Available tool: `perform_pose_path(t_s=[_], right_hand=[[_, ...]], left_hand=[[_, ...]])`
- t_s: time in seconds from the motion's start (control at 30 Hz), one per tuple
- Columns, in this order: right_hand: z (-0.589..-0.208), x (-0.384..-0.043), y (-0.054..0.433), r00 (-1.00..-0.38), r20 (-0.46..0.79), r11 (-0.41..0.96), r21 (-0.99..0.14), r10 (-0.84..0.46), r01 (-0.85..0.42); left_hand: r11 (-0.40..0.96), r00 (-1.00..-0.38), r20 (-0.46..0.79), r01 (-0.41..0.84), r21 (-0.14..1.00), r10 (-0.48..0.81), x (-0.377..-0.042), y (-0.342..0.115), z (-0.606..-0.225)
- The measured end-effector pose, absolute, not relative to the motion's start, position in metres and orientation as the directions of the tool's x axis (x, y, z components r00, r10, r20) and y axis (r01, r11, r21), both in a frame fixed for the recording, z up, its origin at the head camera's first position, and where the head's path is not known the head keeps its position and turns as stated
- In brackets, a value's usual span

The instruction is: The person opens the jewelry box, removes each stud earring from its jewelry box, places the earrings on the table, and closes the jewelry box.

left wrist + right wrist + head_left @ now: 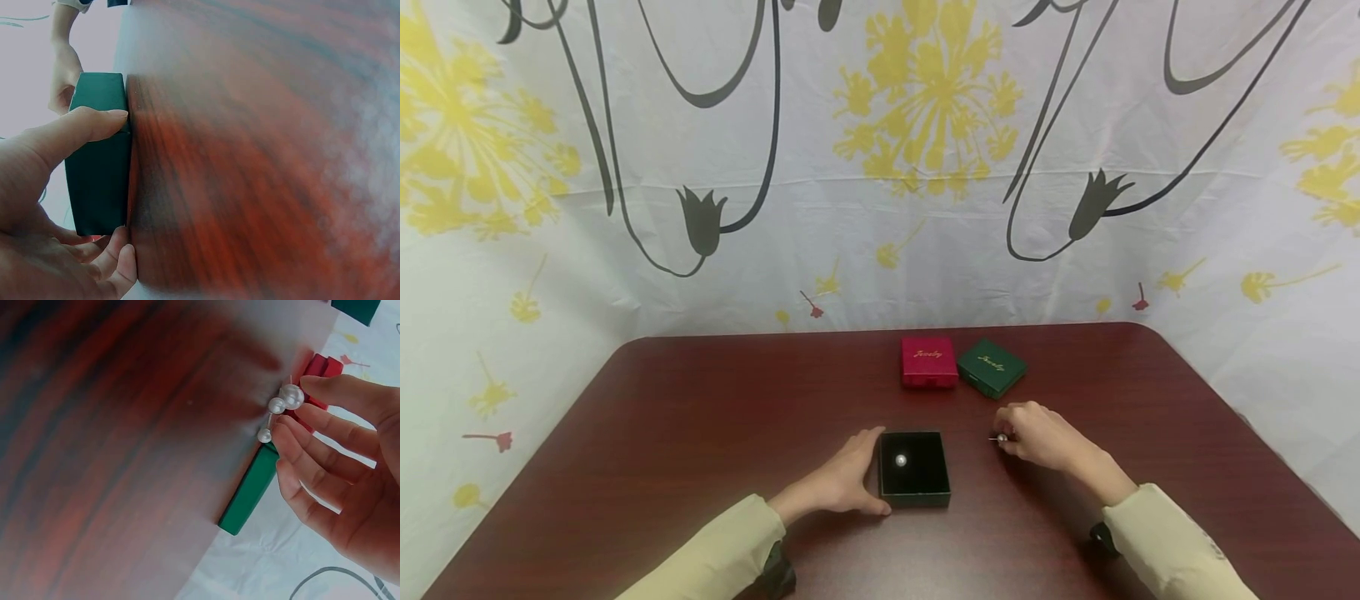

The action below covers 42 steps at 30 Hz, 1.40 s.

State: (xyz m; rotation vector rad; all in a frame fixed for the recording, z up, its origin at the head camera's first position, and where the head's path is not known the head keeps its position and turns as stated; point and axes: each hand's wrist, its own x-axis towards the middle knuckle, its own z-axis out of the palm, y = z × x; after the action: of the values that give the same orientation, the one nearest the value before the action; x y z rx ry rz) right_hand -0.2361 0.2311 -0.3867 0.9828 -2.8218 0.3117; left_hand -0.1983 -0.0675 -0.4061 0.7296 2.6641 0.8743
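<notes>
An uncovered dark green jewelry box [914,500] with a black inside sits on the table, one white pearl [901,460] showing in it. My left hand [842,475] grips its left side. The left wrist view shows the thumb [100,124] pressed against the green box wall [100,187], fingers around its far corner. Right of the box, low over the table, my right hand [1037,435] pinches a small piece of pearl jewelry [291,397] between thumb and fingertips. Several white pearls and a thin metal pin show on it. The other fingers curve loosely.
Behind the box lie a red box [928,363] and a green box [992,367], both lettered "Jewelry" in gold, close together. The dark red wooden table [737,392] ends at a patterned white cloth [850,208] hanging behind it.
</notes>
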Motion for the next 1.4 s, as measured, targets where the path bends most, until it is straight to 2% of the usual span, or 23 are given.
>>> perform_pose_path(t_s=[0.43,0.8,1.03,1.4], right_hand=[[-0.379,-0.232,0.214,-0.764,0.276,0.756,-0.159,-0.584,-0.635],[-0.374,-0.226,0.192,-0.700,0.341,0.685,-0.184,-0.628,-0.704],[-0.372,-0.224,0.179,-0.696,0.311,0.662,-0.224,-0.647,-0.716],[-0.375,-0.221,0.159,-0.634,0.358,0.608,-0.196,-0.686,-0.769]], left_hand=[[0.686,-0.841,-0.063,0.392,0.613,0.537,-0.198,-0.068,-0.406],[0.682,-0.840,-0.055,0.398,0.614,0.540,-0.196,-0.066,-0.404],[0.679,-0.841,-0.049,0.399,0.616,0.539,-0.197,-0.066,-0.405],[0.668,-0.838,-0.023,0.418,0.616,0.546,-0.197,-0.067,-0.405]])
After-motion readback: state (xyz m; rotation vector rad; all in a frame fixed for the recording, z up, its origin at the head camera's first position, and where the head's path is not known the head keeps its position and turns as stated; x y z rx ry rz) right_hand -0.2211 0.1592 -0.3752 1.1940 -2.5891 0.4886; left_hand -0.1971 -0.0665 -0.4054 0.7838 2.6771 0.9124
